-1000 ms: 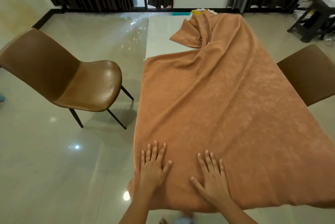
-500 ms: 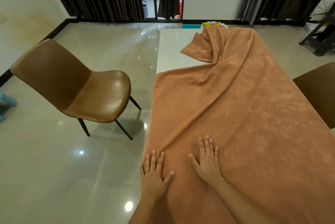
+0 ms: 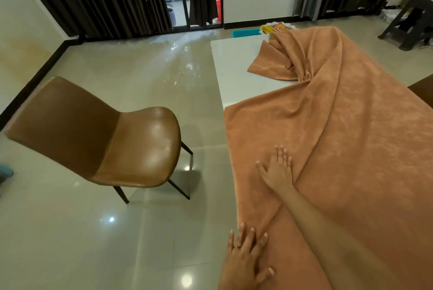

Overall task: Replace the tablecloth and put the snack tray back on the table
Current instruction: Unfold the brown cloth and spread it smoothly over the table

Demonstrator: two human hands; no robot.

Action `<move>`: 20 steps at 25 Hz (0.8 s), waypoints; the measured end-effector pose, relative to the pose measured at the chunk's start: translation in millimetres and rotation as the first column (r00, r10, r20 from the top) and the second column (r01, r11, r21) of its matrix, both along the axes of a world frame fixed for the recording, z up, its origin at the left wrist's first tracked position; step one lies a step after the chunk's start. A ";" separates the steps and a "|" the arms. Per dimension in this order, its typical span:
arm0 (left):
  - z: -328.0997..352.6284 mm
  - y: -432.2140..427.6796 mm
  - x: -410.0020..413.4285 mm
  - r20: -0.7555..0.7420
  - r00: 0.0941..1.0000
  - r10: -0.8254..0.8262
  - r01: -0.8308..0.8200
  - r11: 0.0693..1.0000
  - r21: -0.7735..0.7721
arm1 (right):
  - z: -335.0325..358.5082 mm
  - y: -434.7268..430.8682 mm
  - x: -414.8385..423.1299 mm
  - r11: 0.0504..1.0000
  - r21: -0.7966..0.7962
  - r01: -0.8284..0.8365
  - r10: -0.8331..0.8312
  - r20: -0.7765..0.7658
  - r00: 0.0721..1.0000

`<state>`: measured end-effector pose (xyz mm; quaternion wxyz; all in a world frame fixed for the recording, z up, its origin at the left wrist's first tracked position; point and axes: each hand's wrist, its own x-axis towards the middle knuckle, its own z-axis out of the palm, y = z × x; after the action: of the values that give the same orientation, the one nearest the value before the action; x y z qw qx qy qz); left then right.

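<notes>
An orange-brown tablecloth (image 3: 351,149) covers most of the white table (image 3: 234,69). Its far left corner is folded back in a bunch, so the table's far left part lies bare. My right hand (image 3: 277,170) lies flat on the cloth near the left edge, fingers straight, arm stretched forward. My left hand (image 3: 246,259), with a ring, rests flat on the cloth's near left edge. A teal tray (image 3: 246,32) with yellow snack packets (image 3: 273,28) shows beyond the table's far end, partly hidden.
A brown leather chair (image 3: 112,139) stands on the glossy tiled floor left of the table. Another brown chair (image 3: 421,90) peeks in at the right edge. Dark curtains and a glass door line the far wall. A dark stool (image 3: 407,24) stands far right.
My right hand has slid forward along the cloth's left side. My left hand stays near the close edge. The view has shifted forward and to the left.
</notes>
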<state>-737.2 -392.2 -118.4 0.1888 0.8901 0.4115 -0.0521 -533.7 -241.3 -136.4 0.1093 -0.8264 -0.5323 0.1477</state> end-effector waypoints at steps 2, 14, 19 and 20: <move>5.7 22.2 -17.4 0.024 0.999 -0.044 0.044 0.998 -0.042 | -14.2 17.4 -21.0 0.997 -0.070 0.034 -0.032 0.036 0.999; 14.3 250.1 10.7 0.365 0.931 0.009 0.038 0.992 -0.120 | -32.4 24.0 -71.2 0.989 0.018 -0.148 0.142 0.186 0.972; 0.8 319.4 62.3 0.188 0.948 -0.258 0.272 0.961 -0.051 | -24.6 26.3 -70.5 0.985 0.016 -0.171 0.166 0.162 0.973; -2.7 328.8 69.0 0.151 0.937 -0.314 0.324 0.945 -0.046 | -23.9 26.0 -71.9 0.982 0.028 -0.184 0.179 0.144 0.973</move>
<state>-668.2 -63.4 -121.1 0.2378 0.9393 0.2451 -0.0333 -605.7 -215.2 -160.4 0.0742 -0.7803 -0.6148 0.0872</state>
